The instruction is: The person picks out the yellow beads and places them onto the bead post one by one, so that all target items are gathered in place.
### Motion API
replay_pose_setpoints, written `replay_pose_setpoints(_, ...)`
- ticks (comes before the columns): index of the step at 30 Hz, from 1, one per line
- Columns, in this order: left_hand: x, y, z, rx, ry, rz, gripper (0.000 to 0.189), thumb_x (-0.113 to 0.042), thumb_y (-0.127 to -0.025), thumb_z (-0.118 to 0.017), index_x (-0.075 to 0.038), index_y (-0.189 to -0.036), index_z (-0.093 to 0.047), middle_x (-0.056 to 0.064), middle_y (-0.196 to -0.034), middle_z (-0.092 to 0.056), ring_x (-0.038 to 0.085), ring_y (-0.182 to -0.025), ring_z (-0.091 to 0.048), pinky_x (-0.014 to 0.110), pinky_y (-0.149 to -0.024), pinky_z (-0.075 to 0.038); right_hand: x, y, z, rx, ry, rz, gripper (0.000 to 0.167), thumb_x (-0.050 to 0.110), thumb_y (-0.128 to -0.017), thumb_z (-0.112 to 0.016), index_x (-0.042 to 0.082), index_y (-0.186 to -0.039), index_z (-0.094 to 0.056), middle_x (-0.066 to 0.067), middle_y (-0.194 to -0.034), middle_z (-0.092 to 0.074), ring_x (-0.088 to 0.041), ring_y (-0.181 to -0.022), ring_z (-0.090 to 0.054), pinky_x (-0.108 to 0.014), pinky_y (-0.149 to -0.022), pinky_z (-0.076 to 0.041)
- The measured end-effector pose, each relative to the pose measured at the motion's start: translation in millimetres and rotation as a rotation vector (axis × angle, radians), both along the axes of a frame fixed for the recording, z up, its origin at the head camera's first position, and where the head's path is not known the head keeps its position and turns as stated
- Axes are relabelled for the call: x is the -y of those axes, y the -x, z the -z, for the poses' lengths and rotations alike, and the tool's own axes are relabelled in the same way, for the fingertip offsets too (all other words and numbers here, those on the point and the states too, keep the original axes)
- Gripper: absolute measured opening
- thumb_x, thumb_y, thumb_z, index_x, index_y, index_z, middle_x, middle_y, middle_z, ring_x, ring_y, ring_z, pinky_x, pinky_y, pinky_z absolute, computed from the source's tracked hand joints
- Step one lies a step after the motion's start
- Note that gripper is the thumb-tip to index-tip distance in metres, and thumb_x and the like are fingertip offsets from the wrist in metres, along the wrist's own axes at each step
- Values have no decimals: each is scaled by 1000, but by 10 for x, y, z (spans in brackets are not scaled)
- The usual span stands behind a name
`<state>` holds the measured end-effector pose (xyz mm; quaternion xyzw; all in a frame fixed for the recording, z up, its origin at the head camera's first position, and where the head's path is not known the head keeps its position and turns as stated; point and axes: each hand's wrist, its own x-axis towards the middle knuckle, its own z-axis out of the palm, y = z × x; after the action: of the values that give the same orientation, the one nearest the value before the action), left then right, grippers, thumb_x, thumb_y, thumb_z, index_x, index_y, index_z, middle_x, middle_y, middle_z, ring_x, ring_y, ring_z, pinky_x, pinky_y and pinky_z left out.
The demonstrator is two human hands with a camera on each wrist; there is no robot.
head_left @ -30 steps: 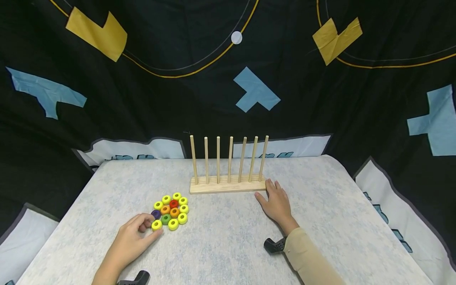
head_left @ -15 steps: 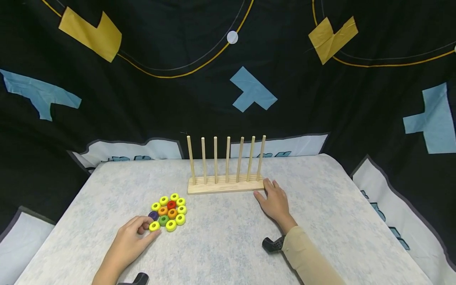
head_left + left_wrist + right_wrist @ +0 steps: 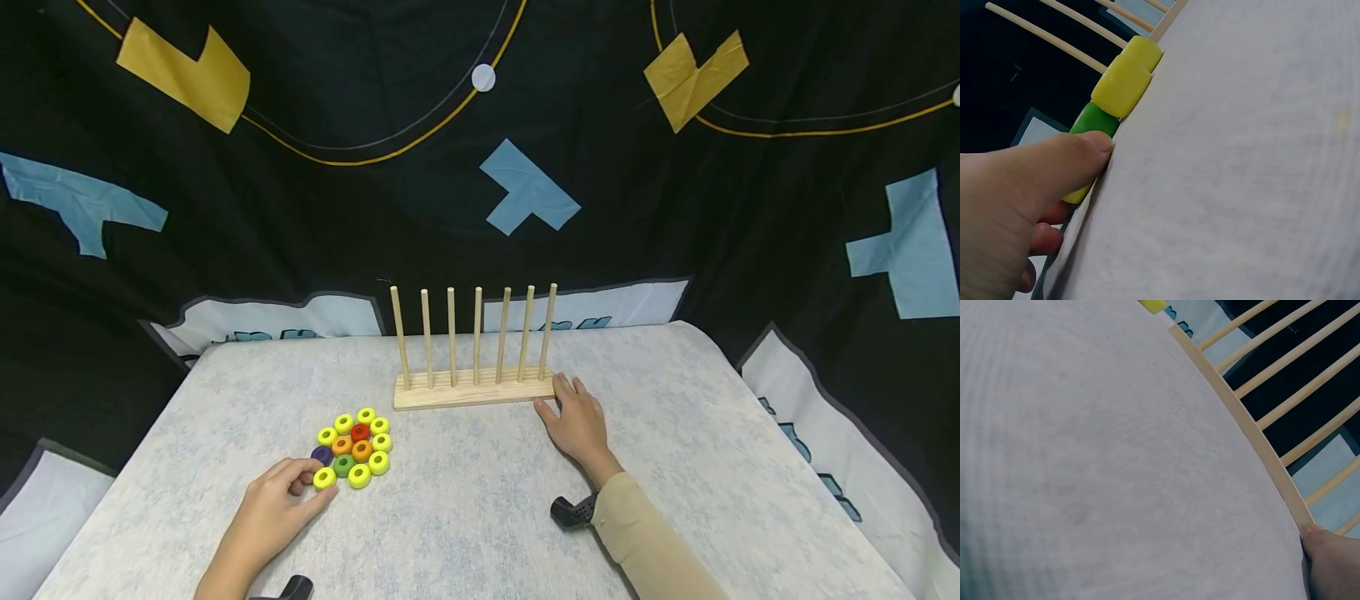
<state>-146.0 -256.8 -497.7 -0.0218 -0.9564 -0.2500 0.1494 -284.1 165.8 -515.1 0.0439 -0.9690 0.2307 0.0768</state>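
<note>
In the head view my left hand (image 3: 264, 508) pinches a yellow wooden ring (image 3: 326, 486) at the near left of a flat cluster. Its thumb lies on the near side and the fingers curl behind. A purple ring (image 3: 322, 455) and a green ring (image 3: 343, 465) sit right beside it. In the left wrist view the thumb (image 3: 1079, 153) partly covers the yellow ring (image 3: 1077, 194). My right hand (image 3: 577, 425) rests against the right end of a wooden peg rack (image 3: 468, 398), fingers fairly straight, thumb at the front edge. Bare pegs stand upright on the rack.
Two orange rings, a red ring (image 3: 360, 432) and several more yellow rings (image 3: 359, 477) make up the cluster, left of the rack on the pale cloth-covered table (image 3: 450, 517). A black curtain (image 3: 337, 225) with taped shapes hangs behind the table.
The whole scene has shifted slightly left in the head view. The left hand stays at the same yellow ring, and the right hand stays at the rack's end.
</note>
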Motion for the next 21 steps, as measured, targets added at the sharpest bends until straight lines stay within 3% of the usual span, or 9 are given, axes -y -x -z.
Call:
replay_pose_setpoints(5,-16,16,7,-45,10,3,32,-24,-76,-86,-11,-102,-72,-6,-85,-63,6,-76,-55,24,-64,-49,-7,-3,1,8,3,9,69,49,-100,-50,6,-153,-37,-13,-159,-36,-39,-150,-25,-57,-121,-22)
replay_pose_setpoints(8,-28,23,16,-140,-6,27,33,-19,-73,-87,-12,-101,-72,-9,-83,-62,3,-74,-55,20,-63,-49,-7,-4,2,9,0,14,69,48,-100,-50,6,-153,-36,-13,-159,-35,-39,-151,-25,-57,-121,-21)
replay_pose_setpoints(12,-72,62,-7,-290,-60,107,34,-11,-69,-88,-13,-100,-72,-12,-83,-60,3,-70,-53,12,-62,-44,-5,-3,1,5,-9,16,69,49,-101,-50,6,-153,-36,-13,-159,-36,-38,-150,-25,-56,-121,-22)
replay_pose_setpoints(15,-161,102,-88,-359,-92,170,35,-7,-69,-86,-11,-101,-73,-12,-85,-60,6,-70,-52,11,-61,-40,-1,-2,-2,0,-9,14,69,48,-101,-50,7,-153,-36,-12,-159,-36,-38,-150,-25,-56,-121,-22)
replay_pose_setpoints(21,-511,237,-347,-368,-121,225,33,-7,-72,-85,-12,-102,-72,-11,-86,-59,9,-70,-52,11,-60,-39,5,-9,2,4,-9,17,68,48,-101,-50,8,-154,-35,-11,-160,-35,-38,-151,-25,-56,-121,-22)
